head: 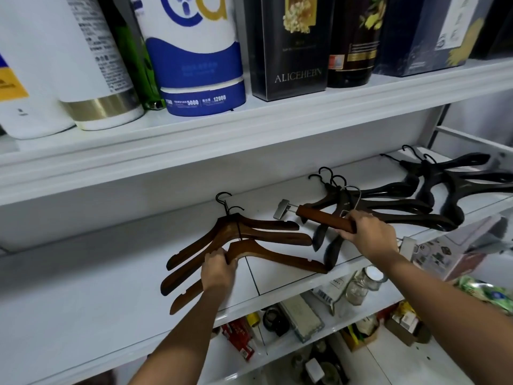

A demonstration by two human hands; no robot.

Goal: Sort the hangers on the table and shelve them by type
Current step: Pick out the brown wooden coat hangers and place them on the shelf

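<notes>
The left hand [219,266] is closed on a brown wooden hanger [277,257] lying on the shelf [83,295], long axis toward 4 o'clock; at 2 o'clock the right hand [366,232] grips the clip hanger [324,218] above the dark hangers [402,215]

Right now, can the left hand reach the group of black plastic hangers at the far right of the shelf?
Probably not: the left hand grips a brown wooden hanger, and the black hangers lie beyond the right hand.

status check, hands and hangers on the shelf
Left hand gripping a brown wooden hanger beside two alike. Right hand holding a clip hanger above the dark hangers. Nothing blocking.
</notes>
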